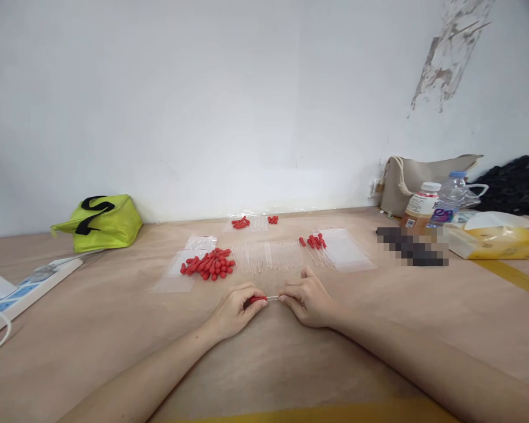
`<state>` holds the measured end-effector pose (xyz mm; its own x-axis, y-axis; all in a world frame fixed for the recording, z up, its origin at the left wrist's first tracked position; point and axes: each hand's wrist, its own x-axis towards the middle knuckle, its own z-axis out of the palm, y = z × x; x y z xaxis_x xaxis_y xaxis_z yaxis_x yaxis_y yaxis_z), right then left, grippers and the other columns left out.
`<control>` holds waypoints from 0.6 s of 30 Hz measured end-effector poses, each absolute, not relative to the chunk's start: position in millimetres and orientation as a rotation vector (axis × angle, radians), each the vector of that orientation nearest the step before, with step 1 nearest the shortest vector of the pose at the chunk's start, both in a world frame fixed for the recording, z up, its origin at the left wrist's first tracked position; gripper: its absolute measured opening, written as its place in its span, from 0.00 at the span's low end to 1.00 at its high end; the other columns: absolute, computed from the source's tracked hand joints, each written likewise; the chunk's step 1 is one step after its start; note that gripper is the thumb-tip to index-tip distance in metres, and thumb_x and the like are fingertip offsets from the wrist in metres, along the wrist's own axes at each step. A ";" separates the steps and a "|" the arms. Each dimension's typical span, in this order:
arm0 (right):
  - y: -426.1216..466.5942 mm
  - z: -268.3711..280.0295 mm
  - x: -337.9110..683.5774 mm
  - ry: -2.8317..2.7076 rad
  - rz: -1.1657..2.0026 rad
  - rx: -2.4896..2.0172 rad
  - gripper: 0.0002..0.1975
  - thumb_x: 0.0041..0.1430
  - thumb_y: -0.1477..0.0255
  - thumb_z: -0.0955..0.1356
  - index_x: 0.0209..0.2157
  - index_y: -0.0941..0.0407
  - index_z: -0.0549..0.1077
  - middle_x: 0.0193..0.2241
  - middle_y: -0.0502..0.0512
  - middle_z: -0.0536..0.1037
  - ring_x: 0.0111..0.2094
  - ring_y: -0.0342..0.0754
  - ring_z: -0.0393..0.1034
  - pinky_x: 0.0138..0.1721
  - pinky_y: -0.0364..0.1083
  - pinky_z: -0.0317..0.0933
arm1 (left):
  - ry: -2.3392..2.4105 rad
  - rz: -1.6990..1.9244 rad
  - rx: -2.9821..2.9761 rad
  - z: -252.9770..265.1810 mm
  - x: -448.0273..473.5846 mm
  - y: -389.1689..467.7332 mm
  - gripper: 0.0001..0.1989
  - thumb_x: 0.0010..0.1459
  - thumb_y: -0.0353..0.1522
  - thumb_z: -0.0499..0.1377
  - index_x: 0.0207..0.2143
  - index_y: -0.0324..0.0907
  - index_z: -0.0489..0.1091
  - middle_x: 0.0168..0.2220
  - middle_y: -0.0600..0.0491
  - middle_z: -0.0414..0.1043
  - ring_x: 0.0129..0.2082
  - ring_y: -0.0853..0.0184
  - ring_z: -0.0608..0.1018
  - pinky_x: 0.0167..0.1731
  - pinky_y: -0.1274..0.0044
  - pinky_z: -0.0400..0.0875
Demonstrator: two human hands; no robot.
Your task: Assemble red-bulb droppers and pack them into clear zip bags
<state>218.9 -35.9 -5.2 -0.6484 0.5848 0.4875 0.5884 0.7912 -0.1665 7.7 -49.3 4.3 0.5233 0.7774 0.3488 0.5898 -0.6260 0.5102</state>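
Observation:
My left hand [240, 306] is closed on a red rubber bulb [258, 299]. In my right hand [307, 298] the fingers pinch a thin clear dropper tube [273, 298]. The tube's left end meets the bulb's mouth; how far it goes in cannot be seen. Beyond my left hand lies a pile of loose red bulbs [209, 264]. A row of clear dropper tubes [268, 256] is spread across the table behind both hands. Several droppers with red bulbs fitted [317, 242] lie to the right of that row, beside a clear plastic bag [344, 251].
Further back lie a bag of bulbs and tubes [247, 223] and a few bulbs [273, 220]. A lime-green bag [108, 223] and a power strip [30, 294] are at the left. Bottles [419, 207], a beige bag [423, 170] and a tissue pack [498, 235] stand at right.

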 end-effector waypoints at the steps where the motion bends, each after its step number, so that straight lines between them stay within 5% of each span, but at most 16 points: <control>1: -36.6 -4.7 218.6 -2.452 0.009 -0.878 0.11 0.58 0.73 0.58 0.26 0.56 0.69 0.23 0.49 0.73 0.24 0.40 0.61 0.34 0.45 0.42 | 1.125 0.794 2.461 4.6 8.2 -49.4 0.10 0.58 0.34 0.50 0.32 0.40 0.70 0.28 0.52 0.68 0.27 0.69 0.69 0.29 0.79 0.63; 18: -42.2 -0.2 209.8 -2.479 0.144 -0.927 0.12 0.59 0.74 0.57 0.28 0.56 0.69 0.27 0.50 0.75 0.27 0.40 0.64 0.33 0.45 0.43 | 1.008 0.752 2.715 6.4 6.4 -48.2 0.10 0.60 0.33 0.49 0.33 0.40 0.68 0.30 0.51 0.69 0.30 0.68 0.70 0.32 0.77 0.63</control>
